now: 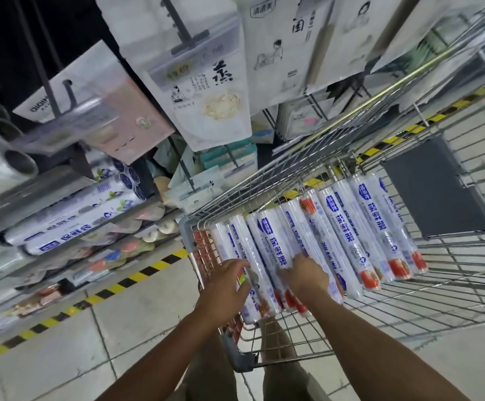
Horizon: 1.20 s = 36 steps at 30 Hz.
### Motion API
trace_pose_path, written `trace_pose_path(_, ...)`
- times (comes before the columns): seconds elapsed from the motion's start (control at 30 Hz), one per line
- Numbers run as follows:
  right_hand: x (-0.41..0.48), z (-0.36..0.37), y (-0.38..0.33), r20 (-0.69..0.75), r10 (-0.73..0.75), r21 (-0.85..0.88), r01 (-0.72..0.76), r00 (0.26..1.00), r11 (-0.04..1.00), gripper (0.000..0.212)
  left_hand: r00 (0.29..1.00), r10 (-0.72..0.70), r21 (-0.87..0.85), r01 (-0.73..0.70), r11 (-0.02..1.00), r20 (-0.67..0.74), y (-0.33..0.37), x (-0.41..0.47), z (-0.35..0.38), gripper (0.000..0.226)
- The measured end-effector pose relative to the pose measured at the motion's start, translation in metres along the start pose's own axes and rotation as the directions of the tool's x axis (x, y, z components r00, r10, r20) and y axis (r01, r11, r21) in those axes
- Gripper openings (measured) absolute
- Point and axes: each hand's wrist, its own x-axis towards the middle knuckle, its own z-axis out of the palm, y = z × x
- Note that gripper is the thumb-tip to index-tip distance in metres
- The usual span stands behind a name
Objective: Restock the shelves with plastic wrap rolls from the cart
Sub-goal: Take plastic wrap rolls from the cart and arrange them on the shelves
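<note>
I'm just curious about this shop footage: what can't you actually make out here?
- Head view: whether the left hand or right hand has closed on a plastic wrap roll; their backs hide the fingers.
- Shelf goods at left: motion blur smears the labels.
- Cart: its far end and wheels are cut off by the frame's edges.
- Hanging packages: their print is too blurred to read.

White rolls (316,244) w/ blue labels, silver cart (452,287), yellow-black floor tape (137,276)
</note>
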Motion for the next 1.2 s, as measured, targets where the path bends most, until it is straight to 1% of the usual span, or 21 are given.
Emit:
trace_pose_path(0.07, -0.003, -0.008, -0.002, 0.026, -0.031, 0.065, 0.029, 0.999, 0.997, 0.034, 0.992, -0.122, -0.176, 0.126, 0.976, 0.034, 0.012, 0.004, -0.002, 0.040)
trace_pose_path(0.1, -0.005, -0.012, -0.002, 0.030, -0.066, 0.098, 0.063, 0.997, 0.993, 0.034, 0.979, -0.192, -0.271, 0.202, 0.941, 0.065, 0.018, 0.007, -0.003, 0.041)
trace_pose_path(0.2, -0.022, -0.025, -0.006, 0.023, -0.232, 0.216, 0.221, 0.973, 0.951, 0.041, 0.921, -0.351, -0.536, 0.384, 0.752, 0.168, 0.029, 0.015, 0.000, 0.054)
trace_pose_path(0.27, -0.043, -0.037, -0.011, 0.065, -0.374, 0.310, 0.338, 0.925, 0.889, 0.041, 0.898, -0.381, -0.666, 0.424, 0.613, 0.221, 0.032, 0.017, 0.003, 0.070)
trace_pose_path(0.3, -0.053, -0.044, -0.011, 0.089, -0.410, 0.370, 0.352, 0.908, 0.860, 0.043, 0.887, -0.400, -0.726, 0.432, 0.535, 0.233, 0.033, 0.018, 0.006, 0.075)
trace_pose_path(0.33, -0.056, -0.047, -0.006, 0.081, -0.406, 0.411, 0.341, 0.910, 0.846, 0.045, 0.878, -0.418, -0.768, 0.430, 0.474, 0.233, 0.031, 0.019, 0.009, 0.073)
trace_pose_path(0.37, -0.052, -0.049, 0.003, 0.040, -0.353, 0.418, 0.305, 0.935, 0.856, 0.045, 0.874, -0.430, -0.786, 0.425, 0.449, 0.227, 0.032, 0.019, 0.010, 0.063)
trace_pose_path(0.4, -0.043, -0.050, 0.013, -0.018, -0.270, 0.396, 0.255, 0.963, 0.882, 0.044, 0.872, -0.447, -0.786, 0.413, 0.460, 0.197, 0.031, 0.019, 0.008, 0.054)
trace_pose_path(0.47, -0.019, -0.047, 0.037, -0.080, -0.123, 0.291, 0.141, 0.989, 0.946, 0.051, 0.873, -0.466, -0.747, 0.403, 0.529, 0.142, 0.028, 0.018, 0.006, 0.050)
trace_pose_path(0.57, 0.007, -0.042, 0.051, -0.021, -0.039, 0.098, 0.040, 0.999, 0.994, 0.058, 0.892, -0.444, -0.703, 0.366, 0.610, 0.079, 0.023, 0.014, 0.003, 0.027)
trace_pose_path(0.63, 0.014, -0.039, 0.048, -0.030, -0.019, 0.008, 0.019, 0.999, 1.000, 0.058, 0.893, -0.441, -0.713, 0.365, 0.598, 0.088, 0.022, 0.009, 0.003, 0.030)
trace_pose_path(0.73, 0.020, -0.034, 0.040, -0.036, 0.003, -0.097, -0.006, 0.999, 0.995, 0.058, 0.895, -0.444, -0.742, 0.323, 0.587, 0.039, 0.020, 0.003, 0.004, 0.055)
trace_pose_path(0.77, 0.023, -0.034, 0.038, -0.035, 0.004, -0.094, -0.008, 0.999, 0.996, 0.054, 0.894, -0.447, -0.749, 0.325, 0.578, 0.043, 0.021, 0.000, 0.003, 0.060)
trace_pose_path(0.8, 0.025, -0.034, 0.037, -0.024, 0.006, -0.070, -0.007, 1.000, 0.997, 0.050, 0.893, -0.449, -0.752, 0.320, 0.577, 0.035, 0.025, -0.004, 0.001, 0.058)
trace_pose_path(0.87, 0.023, -0.039, 0.037, 0.014, 0.005, 0.012, -0.005, 1.000, 1.000, 0.041, 0.897, -0.441, -0.749, 0.300, 0.590, 0.012, 0.033, -0.014, -0.006, 0.044)
trace_pose_path(0.93, 0.014, -0.047, 0.038, 0.040, -0.038, 0.076, 0.034, 0.998, 0.997, 0.033, 0.903, -0.430, -0.768, 0.273, 0.579, -0.003, 0.039, -0.025, -0.014, 0.042)
trace_pose_path(0.97, 0.008, -0.053, 0.038, 0.039, -0.073, 0.100, 0.069, 0.997, 0.993, 0.031, 0.902, -0.431, -0.774, 0.264, 0.575, -0.012, 0.042, -0.030, -0.018, 0.050)
trace_pose_path(1.03, -0.010, -0.064, 0.036, 0.024, -0.140, 0.168, 0.134, 0.990, 0.977, 0.032, 0.913, -0.405, -0.780, 0.216, 0.587, -0.051, 0.046, -0.040, -0.024, 0.076)
trace_pose_path(1.1, -0.029, -0.075, 0.034, 0.017, -0.204, 0.254, 0.193, 0.979, 0.948, 0.033, 0.917, -0.388, -0.789, 0.170, 0.591, -0.093, 0.040, -0.046, -0.025, 0.089)
trace_pose_path(1.13, -0.039, -0.080, 0.032, 0.012, -0.232, 0.304, 0.217, 0.973, 0.928, 0.033, 0.921, -0.377, -0.790, 0.161, 0.591, -0.094, 0.045, -0.054, -0.032, 0.087)
trace_pose_path(1.2, -0.062, -0.094, 0.027, -0.024, -0.286, 0.386, 0.273, 0.958, 0.881, 0.037, 0.932, -0.341, -0.790, 0.115, 0.602, -0.124, 0.054, -0.072, -0.047, 0.064)
